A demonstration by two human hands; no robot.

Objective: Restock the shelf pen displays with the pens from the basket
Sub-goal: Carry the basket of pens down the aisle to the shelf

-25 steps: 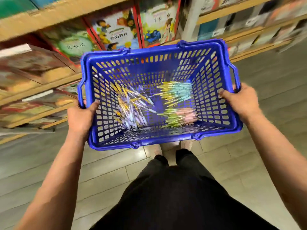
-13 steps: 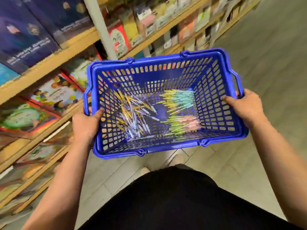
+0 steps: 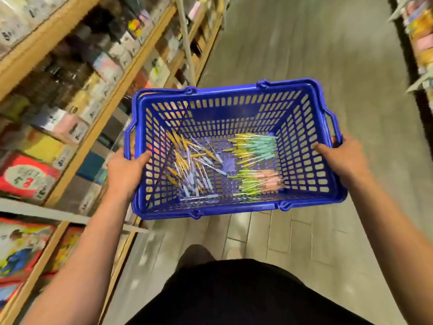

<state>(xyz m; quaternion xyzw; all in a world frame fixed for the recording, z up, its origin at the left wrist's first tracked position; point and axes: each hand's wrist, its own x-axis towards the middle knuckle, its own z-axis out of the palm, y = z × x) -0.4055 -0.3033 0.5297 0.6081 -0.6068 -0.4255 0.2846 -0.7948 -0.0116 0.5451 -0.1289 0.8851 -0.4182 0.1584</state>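
Compared with the earlier frame, the view has swung to look down the aisle: the wooden shelving (image 3: 112, 95) now runs along the left edge, more tiled floor (image 3: 304, 242) shows ahead, and a second shelf unit (image 3: 421, 43) has come into view at the upper right, while the blue basket (image 3: 222, 211) remains carried level in front of the body. Left hand (image 3: 124, 172) grips the left rim of the basket, thumb hooked over the rim to the inside, fingers (image 3: 117, 154) wrapped around the outside wall. Right hand (image 3: 342, 158) grips the right rim just below the side handle opening, thumb lying inside the basket, the other digits closed around the outside and mostly hidden. Pens lie on the basket floor in three groups: a loose scatter of yellow and lilac pens (image 3: 194, 167) at the left, a bundle of teal and yellow pens (image 3: 255, 146) at the right rear, and a bundle of pink and green pens (image 3: 262, 181) at the right front. Shelf contents on the left are boxed and packaged goods, blurred. Dark clothing (image 3: 234, 294) fills the lower centre.
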